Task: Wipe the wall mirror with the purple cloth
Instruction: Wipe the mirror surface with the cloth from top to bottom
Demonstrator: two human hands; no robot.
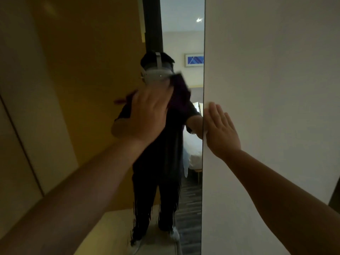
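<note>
The tall wall mirror [184,37] fills the middle of the view and ends at a straight right edge. It reflects a person in dark clothes with a headset. My left hand [147,115] presses the purple cloth [179,91] flat against the glass at about head height of the reflection. The cloth sticks out past my fingers to the upper right; a blurred corner of it shows at the left of my hand. My right hand [221,131] lies flat with fingers apart on the white wall [272,80], right beside the mirror's edge.
A yellow-brown wooden panel [82,61] stands left of the mirror, with a door-like seam at the far left. The mirror shows a bed with white bedding, a framed blue picture and dark striped flooring behind me.
</note>
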